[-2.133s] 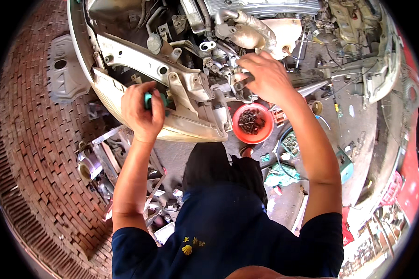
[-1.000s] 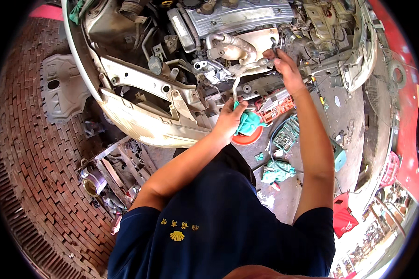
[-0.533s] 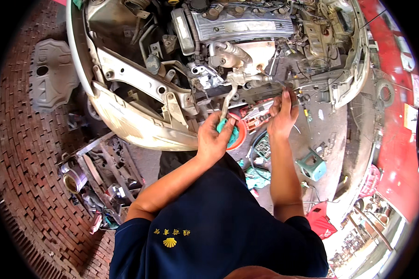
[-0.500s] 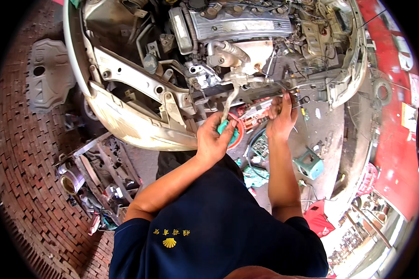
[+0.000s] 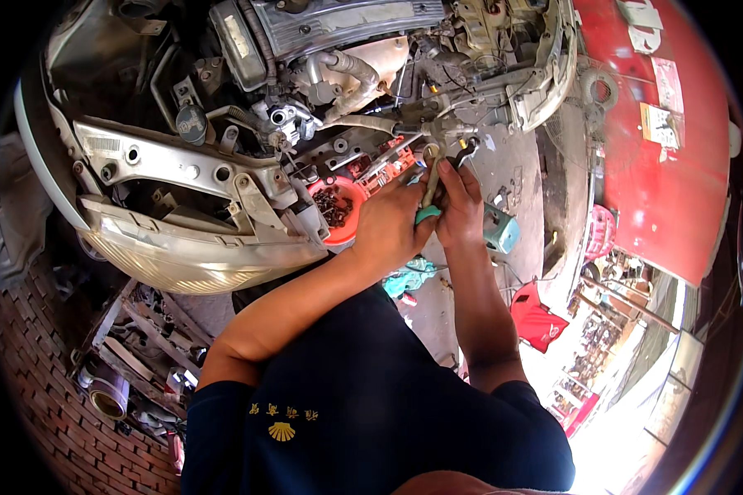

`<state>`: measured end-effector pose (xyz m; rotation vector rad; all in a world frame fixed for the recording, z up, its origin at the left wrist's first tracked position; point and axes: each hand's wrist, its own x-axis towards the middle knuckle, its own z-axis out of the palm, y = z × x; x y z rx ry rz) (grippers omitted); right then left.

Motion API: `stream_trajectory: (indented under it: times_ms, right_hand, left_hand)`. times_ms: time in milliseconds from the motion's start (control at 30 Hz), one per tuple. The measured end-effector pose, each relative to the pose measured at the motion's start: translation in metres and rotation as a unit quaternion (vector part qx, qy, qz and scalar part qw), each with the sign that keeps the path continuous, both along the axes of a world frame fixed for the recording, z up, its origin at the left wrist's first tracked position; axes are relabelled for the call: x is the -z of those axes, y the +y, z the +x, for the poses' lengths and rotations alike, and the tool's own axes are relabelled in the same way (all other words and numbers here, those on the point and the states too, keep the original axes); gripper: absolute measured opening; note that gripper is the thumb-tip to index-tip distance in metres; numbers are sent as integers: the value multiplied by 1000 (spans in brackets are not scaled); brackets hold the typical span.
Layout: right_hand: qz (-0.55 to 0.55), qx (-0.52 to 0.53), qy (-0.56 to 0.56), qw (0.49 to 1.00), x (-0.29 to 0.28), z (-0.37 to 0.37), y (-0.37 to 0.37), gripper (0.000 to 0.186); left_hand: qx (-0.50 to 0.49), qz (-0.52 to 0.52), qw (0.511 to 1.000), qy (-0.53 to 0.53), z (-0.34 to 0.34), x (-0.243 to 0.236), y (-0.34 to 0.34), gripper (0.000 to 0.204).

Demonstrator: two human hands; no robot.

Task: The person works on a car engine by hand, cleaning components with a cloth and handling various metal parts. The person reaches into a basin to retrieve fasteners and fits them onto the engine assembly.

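Observation:
My left hand (image 5: 390, 221) is closed round the lower part of a metal pipe (image 5: 429, 188) that hangs down from a ribbed hose (image 5: 359, 122) at the engine's front. Something green, perhaps a cloth (image 5: 428, 214), shows at the pipe's lower end between my hands. My right hand (image 5: 461, 208) is closed beside the pipe, its thumb near it. A dark wrench end (image 5: 468, 149) sticks up from the right hand; the rest of the tool is hidden. Below the car's front, a red bowl (image 5: 357, 216) holds several small dark bolts.
The open engine bay with its silver engine cover (image 5: 347, 25) lies ahead, the headlight (image 5: 198, 256) at left. An orange-red tool case (image 5: 385, 169) lies beyond my hands. A green box-shaped part (image 5: 501, 229) and a red bag (image 5: 538, 318) are on the floor at right.
The left hand has moved right with the pipe, up against the right hand, uncovering the bowl of bolts. The wrench has turned in the right hand. The whole view has shifted.

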<state>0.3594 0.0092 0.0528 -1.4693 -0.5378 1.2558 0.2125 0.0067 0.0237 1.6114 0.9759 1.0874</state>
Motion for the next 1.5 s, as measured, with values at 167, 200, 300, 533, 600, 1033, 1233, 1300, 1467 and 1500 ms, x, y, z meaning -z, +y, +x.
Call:
stream_trajectory:
  times_ms: [167,200,300,533,600,1033,1233,1300,1467,1500]
  right_hand:
    - [-30,-80,-76,993,22,-10,1,14]
    - [-29,-119,-95,988,26,-15,2,15]
    - [-54,-192,-95,975,43,-23,10,29]
    - [-36,-145,-124,981,74,-22,17,23]
    - [-15,-151,-158,976,89,-16,7,24]
    - [-226,-140,95,959,144,-31,-23,43]
    - [-161,-144,220,951,159,-24,-16,29]
    - [-167,-159,221,948,150,-27,-11,22]
    - [-186,-144,207,949,155,-30,-6,29]
    - [-189,-158,179,952,155,-31,-5,31]
  left_hand:
    - [16,-169,983,-66,-20,27,-19,35]
    - [9,-246,962,-119,-25,36,-26,32]
    - [-19,-397,891,-219,-37,72,-36,20]
    - [-110,-544,754,-352,-66,71,-16,25]
    - [-136,-549,744,-356,-68,72,-12,25]
    - [-131,-604,727,-301,-71,73,-18,27]
    - [24,-504,862,-47,-123,4,-38,34]
    - [13,-505,860,-68,-142,-4,-50,32]
    - [-16,-417,909,-1,-178,-29,-62,31]
    - [-21,-390,920,27,-182,-33,-62,31]
